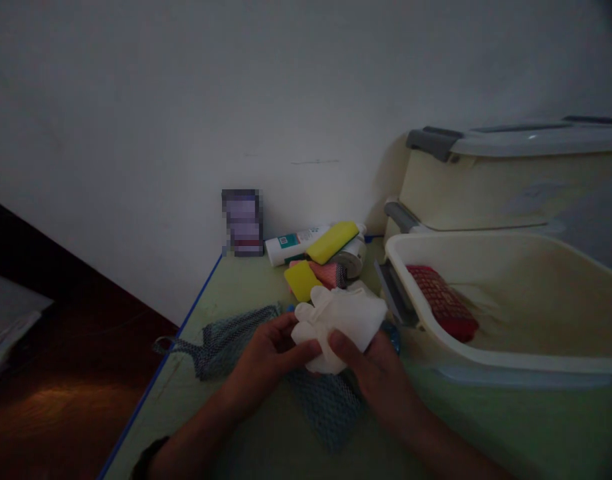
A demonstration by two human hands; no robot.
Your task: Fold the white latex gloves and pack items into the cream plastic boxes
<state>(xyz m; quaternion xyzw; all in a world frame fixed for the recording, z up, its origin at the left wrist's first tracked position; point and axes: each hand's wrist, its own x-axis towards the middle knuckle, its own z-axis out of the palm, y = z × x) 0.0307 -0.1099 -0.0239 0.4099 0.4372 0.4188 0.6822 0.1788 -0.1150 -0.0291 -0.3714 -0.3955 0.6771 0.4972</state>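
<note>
Between my two hands is a white disposable glove [353,317], folded, with its rounded fingertips pointing left; whether it is one glove or a stack I cannot tell. My left hand [281,347] grips its left side, the thumb lying on top. On the right side, my right hand [373,360] pinches it with the thumb over the front; the other fingers are hidden behind. Below the glove, a blue-grey mesh cloth [329,410] lies on the green tabletop [486,427]. Another blue-grey mesh cloth [231,333] with a loop rests left of my left hand.
Behind the hands are yellow sponges [333,241], a pink mesh cloth [331,273] and a white tube [289,248]. A phone-like device [243,223], pixelated, leans on the wall. At right stands a lidded white bin [399,250], open, with a red item [443,303] inside.
</note>
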